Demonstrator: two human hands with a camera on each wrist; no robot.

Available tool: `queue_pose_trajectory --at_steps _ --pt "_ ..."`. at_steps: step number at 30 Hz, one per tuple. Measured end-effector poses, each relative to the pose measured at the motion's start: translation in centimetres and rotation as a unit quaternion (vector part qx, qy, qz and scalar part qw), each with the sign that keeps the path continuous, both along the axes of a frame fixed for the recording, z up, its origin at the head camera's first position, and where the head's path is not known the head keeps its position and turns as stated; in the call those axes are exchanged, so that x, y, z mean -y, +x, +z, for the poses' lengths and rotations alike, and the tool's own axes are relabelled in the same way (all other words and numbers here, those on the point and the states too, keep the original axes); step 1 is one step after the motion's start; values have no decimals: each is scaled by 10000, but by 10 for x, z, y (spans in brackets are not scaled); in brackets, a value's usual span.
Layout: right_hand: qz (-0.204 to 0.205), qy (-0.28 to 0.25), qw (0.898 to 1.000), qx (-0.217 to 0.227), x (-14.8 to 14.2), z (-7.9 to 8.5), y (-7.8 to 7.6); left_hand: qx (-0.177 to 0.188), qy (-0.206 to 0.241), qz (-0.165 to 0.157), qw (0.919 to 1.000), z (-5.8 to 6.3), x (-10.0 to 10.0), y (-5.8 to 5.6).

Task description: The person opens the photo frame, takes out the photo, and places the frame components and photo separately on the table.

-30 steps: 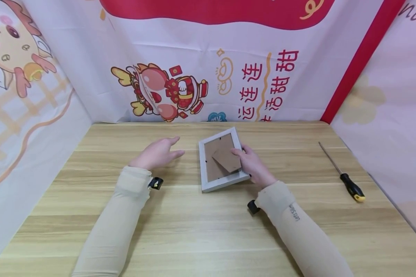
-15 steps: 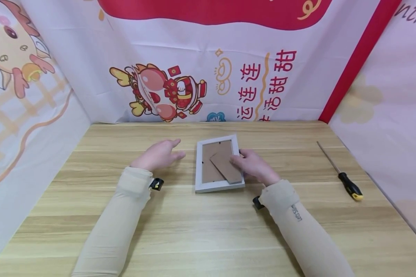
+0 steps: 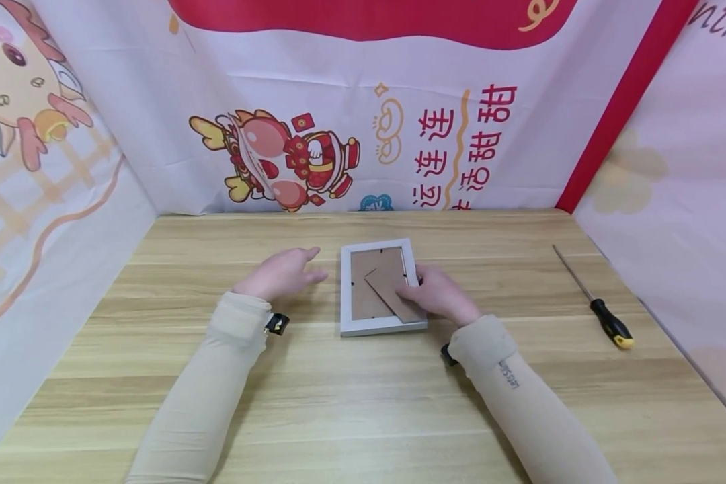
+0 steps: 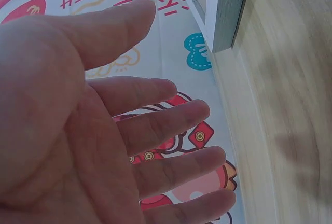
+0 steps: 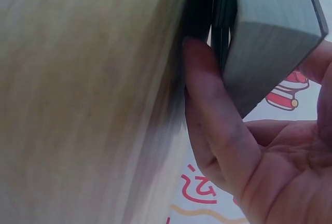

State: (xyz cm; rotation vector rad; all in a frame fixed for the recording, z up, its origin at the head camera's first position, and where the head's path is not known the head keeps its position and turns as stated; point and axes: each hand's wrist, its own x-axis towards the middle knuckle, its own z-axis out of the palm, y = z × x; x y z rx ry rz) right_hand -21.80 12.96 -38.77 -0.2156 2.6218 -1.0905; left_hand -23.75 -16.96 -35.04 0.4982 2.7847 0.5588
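Observation:
A light grey picture frame (image 3: 347, 289) lies back side up over the middle of the table, its brown backing board (image 3: 366, 301) and a cardboard stand flap (image 3: 393, 292) showing. My right hand (image 3: 438, 294) grips its right edge, thumb on the back by the flap. In the right wrist view, fingers (image 5: 207, 73) curl beneath the frame's thick side (image 5: 275, 42). My left hand (image 3: 281, 274) hovers left of the frame, apart from it and holding nothing. The left wrist view shows its fingers (image 4: 166, 130) spread and nearly straight. The frame's front is hidden.
On the right of the wooden table (image 3: 339, 410) lies a screwdriver (image 3: 611, 324) with a black and yellow handle, its shaft pointing away. Printed cloth (image 3: 314, 60) hangs behind the table's back edge and along both sides.
The picture frame has come down and levelled out, turning straighter, with my right hand still gripping it. My left hand has barely shifted.

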Motion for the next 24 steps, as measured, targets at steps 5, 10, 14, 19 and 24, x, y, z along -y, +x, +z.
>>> queue_pose_trajectory --at_steps 5,10,14,19,24 --pt "14 206 9997 -106 4 -2 1 53 -18 -35 10000 -3 -2 0" --pt "31 258 9995 -181 9 1 5 58 52 -178 9998 -6 -4 0" --pt "69 229 9995 -189 13 2 5 230 263 -398 9986 -13 -6 3" --pt "134 225 9995 -146 19 1 5 478 476 -760 9948 -25 -5 13" --pt "188 297 9992 -213 22 0 6 473 257 -943 9941 -30 -4 18"
